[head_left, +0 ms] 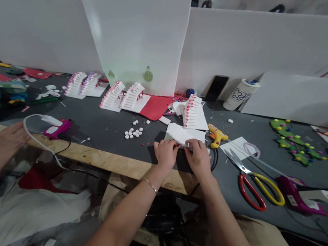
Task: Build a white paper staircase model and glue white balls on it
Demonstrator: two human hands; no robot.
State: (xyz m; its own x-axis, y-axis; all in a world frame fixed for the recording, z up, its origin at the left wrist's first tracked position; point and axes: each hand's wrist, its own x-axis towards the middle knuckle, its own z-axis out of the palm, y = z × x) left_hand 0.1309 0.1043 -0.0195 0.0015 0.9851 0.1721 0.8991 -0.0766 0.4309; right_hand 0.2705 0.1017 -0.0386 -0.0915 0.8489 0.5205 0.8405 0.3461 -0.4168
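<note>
Head view: both hands, left [165, 153] and right [199, 157], pinch the near edge of the white piece [185, 133] on the counter [103, 132]; seemingly light and crushable, best held by its edges.

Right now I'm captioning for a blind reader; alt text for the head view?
Two bare hands, left and right, work at a white piece on a dark table, near a yellow glue gun, scissors and small white stair-like models.

The dark-topped table [101, 129] bore scissors [245, 171], a yellow glue gun [217, 137], small white pieces [134, 133], red paper [156, 107] and a cup [239, 95].
</note>
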